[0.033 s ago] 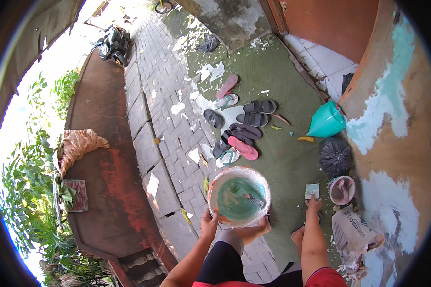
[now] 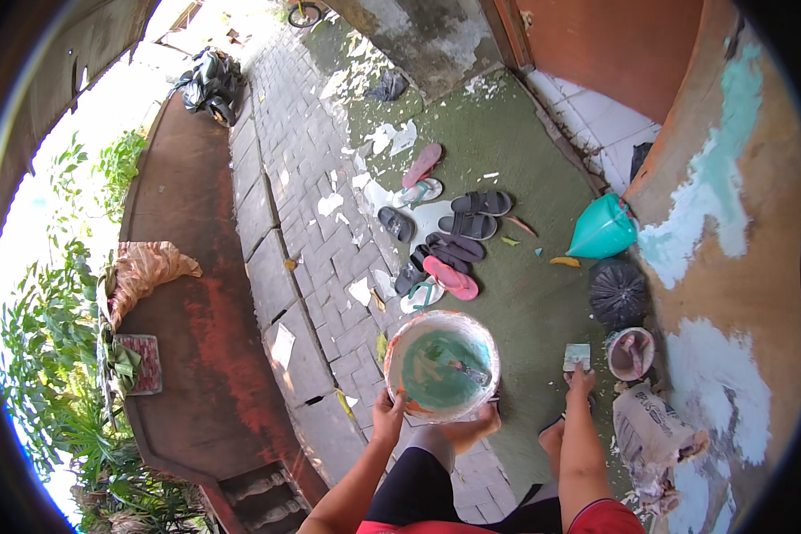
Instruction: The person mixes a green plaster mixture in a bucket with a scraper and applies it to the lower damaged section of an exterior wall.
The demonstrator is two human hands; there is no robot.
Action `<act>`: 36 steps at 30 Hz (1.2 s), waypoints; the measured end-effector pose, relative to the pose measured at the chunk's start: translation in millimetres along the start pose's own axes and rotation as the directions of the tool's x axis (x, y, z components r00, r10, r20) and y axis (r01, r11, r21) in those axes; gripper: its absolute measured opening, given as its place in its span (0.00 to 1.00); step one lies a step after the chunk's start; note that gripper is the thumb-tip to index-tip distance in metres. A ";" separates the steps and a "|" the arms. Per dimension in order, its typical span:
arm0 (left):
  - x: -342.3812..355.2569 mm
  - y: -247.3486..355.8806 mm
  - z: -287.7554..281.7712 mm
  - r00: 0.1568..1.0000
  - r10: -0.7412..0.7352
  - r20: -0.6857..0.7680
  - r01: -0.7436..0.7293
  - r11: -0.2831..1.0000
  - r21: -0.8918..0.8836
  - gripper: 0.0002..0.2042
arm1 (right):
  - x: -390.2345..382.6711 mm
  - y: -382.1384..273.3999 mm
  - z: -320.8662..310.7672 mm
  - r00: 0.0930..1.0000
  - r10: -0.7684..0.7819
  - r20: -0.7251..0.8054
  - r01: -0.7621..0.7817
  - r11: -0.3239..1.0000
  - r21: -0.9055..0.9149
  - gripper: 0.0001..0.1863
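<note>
My left hand [image 2: 388,415] grips the near left rim of a round, white-edged bucket [image 2: 394,354]. Pale green paste [image 2: 429,387] coats its inside, and a paste-smeared tool [image 2: 469,372] rests in it on the right. Over to the right, my right hand [image 2: 580,383] is closed around the lower end of a flat, square putty knife [image 2: 577,357], its blade covered in pale green paste. The knife is held low, apart from the bucket and from the wall. My left fingers are partly hidden behind the rim.
Several sandals [image 2: 454,236] lie ahead on the green floor. Along the patched wall [image 2: 721,374] at right are a turquoise container [image 2: 603,227], a black bag [image 2: 618,294], a small pail [image 2: 647,338] and a crumpled sack [image 2: 645,427]. A low brown wall [image 2: 187,205] borders the left.
The right hand with the putty knife sits very slightly farther left in the picture, as do the things along the right wall. The left hand's hold on the bucket looks the same.
</note>
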State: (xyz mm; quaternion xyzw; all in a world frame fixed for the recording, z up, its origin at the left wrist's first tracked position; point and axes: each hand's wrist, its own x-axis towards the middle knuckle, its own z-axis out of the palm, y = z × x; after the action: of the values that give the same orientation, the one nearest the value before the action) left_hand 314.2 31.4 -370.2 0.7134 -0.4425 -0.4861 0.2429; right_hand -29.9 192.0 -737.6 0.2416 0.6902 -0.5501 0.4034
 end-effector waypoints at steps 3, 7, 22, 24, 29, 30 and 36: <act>-8.6 36.3 -27.1 0.999 0.041 0.011 -0.039 0.991 -0.129 0.06 | -71.1 -57.0 -4.0 0.999 0.017 0.034 -0.024 0.980 0.200 0.18; -30.2 67.1 -77.2 1.000 0.025 0.017 -0.020 0.968 -0.250 0.08 | -218.3 -205.9 14.3 0.992 -0.086 0.096 0.065 0.976 0.206 0.22; 9.6 201.9 -121.7 0.993 0.109 -0.039 -0.116 0.938 -0.326 0.17 | -318.7 -467.4 111.3 0.919 -0.342 0.196 0.118 0.713 0.691 0.14; 6.2 217.3 -116.7 0.992 0.098 -0.075 -0.116 0.945 -0.305 0.17 | -299.6 -487.8 127.3 0.939 -0.311 0.148 0.106 0.671 0.734 0.14; 8.0 264.0 -103.3 0.996 0.080 -0.040 -0.087 0.969 -0.230 0.17 | -267.6 -547.4 165.8 0.978 -0.203 0.050 0.083 0.594 0.800 0.14; 8.5 271.1 -100.7 0.997 0.072 -0.026 -0.076 0.975 -0.210 0.18 | -265.2 -558.7 170.7 0.982 -0.185 0.025 0.088 0.575 0.814 0.14; 31.5 293.7 -66.9 0.996 0.073 -0.050 -0.084 0.957 -0.278 0.24 | -273.0 -621.8 181.2 0.972 -0.225 -0.072 0.178 0.498 0.849 0.15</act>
State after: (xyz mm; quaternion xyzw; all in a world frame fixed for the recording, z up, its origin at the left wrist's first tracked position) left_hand 263.2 -145.6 -129.7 0.6631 -0.3923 -0.5199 0.3690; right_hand -308.2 -123.7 -174.7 0.3117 0.3473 -0.8651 0.1839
